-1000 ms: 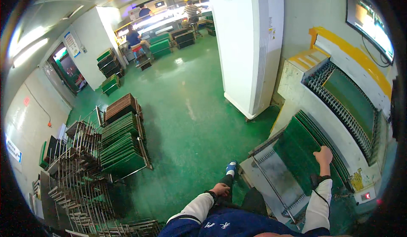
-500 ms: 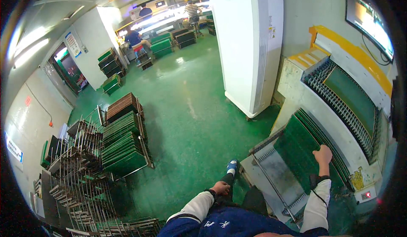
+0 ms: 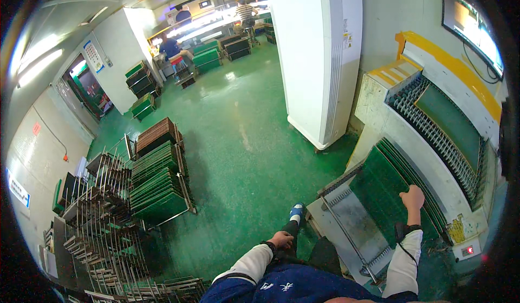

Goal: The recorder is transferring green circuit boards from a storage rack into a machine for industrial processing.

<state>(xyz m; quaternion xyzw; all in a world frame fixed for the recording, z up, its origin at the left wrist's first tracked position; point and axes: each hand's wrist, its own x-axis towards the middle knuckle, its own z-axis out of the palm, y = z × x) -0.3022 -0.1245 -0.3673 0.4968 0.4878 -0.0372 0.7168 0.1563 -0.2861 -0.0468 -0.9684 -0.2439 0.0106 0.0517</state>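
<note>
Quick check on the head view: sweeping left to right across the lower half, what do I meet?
Blue-and-white wall sign → green boards in the floor rack → left hand → bare grey plate beside the right-hand boards → right hand → red-lit switch.

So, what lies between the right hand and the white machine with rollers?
In the head view, edges of several green boards lie between the right hand and the machine.
</note>
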